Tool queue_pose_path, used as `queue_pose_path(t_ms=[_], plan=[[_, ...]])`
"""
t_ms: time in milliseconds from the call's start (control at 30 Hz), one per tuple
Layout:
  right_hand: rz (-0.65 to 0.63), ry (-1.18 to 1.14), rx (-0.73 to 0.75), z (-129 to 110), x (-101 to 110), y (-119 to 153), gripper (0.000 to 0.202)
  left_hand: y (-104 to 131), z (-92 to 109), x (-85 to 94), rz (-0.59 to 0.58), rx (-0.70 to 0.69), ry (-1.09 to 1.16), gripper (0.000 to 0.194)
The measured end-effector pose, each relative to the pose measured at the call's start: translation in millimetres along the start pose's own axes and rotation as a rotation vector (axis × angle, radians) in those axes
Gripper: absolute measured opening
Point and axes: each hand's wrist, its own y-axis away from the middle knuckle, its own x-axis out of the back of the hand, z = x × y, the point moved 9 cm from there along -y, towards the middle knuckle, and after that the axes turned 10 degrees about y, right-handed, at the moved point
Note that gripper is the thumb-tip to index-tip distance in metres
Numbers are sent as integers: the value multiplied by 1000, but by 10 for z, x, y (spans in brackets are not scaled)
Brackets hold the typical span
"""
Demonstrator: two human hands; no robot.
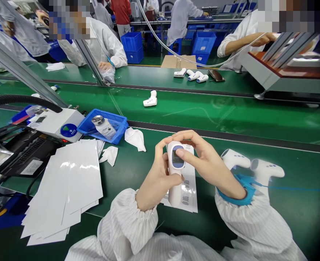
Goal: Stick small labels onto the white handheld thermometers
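Left hand: the left hand [156,177] came up from a white striped sleeve near the bench's near edge, wrist bent back, fingers [160,148] curled around the side of an infrared thermometer [175,170], holding it.
Right hand: the right hand [206,163] reached in from the right, wrist ringed by a blue wrist strap [241,188]; its thumb lay flat on the thermometer's screen and its fingers arched over the top of the head, so it too gripped the device.
Thermometer: white glossy plastic, pistol-shaped, rounded head with a blue-framed display facing up, handle pointing towards the near edge; held just above the middle of the bench's near edge.
Label sheet: a narrow glossy label sheet [188,188] with printed barcodes lay flat beneath the thermometer.
Two more thermometers: two more thermometers [251,166] of the same white plastic stood side by side just right of the right hand.
Paper stack: a fanned paper stack [67,188] of smooth white sheets lay towards the near left corner.
Cloths: crumpled white cloths [135,139] lay left of the hands.
Tray: a shallow blue plastic tray [119,125] held a small metal-capped bottle [103,126] lying tilted.
Bench: green matte bench [298,188], with a darker conveyor strip behind.
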Motion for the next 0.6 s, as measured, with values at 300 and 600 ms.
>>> queue_pose_path(t_ms=[300, 600], plan=[[-235, -66, -54, 215, -179, -552, 36, 10, 202, 275, 98, -93, 97, 73], [80, 558, -578, 1407, -566, -2794, 64, 44, 447, 855, 314, -168, 192, 36]])
